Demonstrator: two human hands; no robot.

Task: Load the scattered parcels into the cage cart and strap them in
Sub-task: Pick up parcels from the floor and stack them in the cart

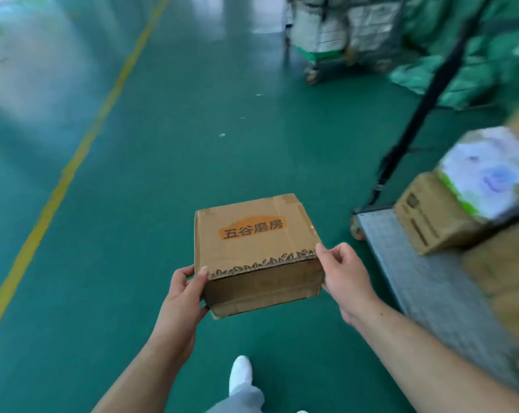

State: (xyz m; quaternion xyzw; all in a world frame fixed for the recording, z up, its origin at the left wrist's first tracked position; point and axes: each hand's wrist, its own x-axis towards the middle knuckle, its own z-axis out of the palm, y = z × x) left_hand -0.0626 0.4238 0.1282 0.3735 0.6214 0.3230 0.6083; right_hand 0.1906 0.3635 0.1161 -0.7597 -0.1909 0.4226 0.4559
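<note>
We are holding the small brown cardboard box with an orange label [253,251] at frame centre, over the green floor [133,204], left of the grey-decked cart [416,278]. Our left hand [182,296] and right hand [343,278] are clasping its near corners; we are judging it light and stiff.

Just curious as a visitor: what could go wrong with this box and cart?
The left hand and right hand grip the cardboard box only at its near corners, so it might tip forward. On the cart, the white pack sits tilted atop a brown box; adding more could topple it.
</note>
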